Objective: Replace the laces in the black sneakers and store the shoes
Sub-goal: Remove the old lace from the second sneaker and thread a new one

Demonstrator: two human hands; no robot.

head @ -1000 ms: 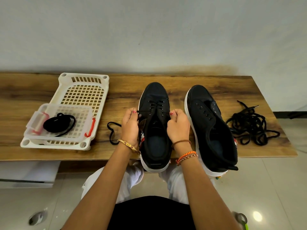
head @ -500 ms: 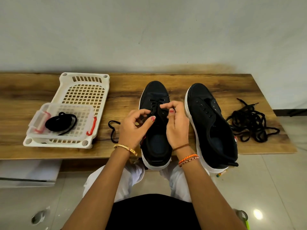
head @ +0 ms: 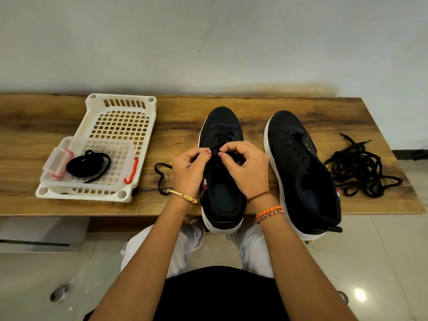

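Two black sneakers with white soles stand on the wooden table (head: 254,107), toes away from me. The left sneaker (head: 222,121) has a black lace (head: 222,136) crossed through its front eyelets. My left hand (head: 188,169) and my right hand (head: 245,165) meet over its middle eyelets, fingertips pinching the lace. A loose end of that lace (head: 159,176) loops on the table left of my left wrist. The right sneaker (head: 301,167) has bare eyelets.
A tangled pile of black laces (head: 361,172) lies right of the right sneaker. At the left stands a white lattice basket (head: 120,117) with a clear lidless box (head: 58,184) in it holding a coiled black lace (head: 88,164). The sneaker heels overhang the table's near edge.
Both hands moved from the sides of the left sneaker up over its eyelets and now pinch the lace close together. The sneakers have not moved.
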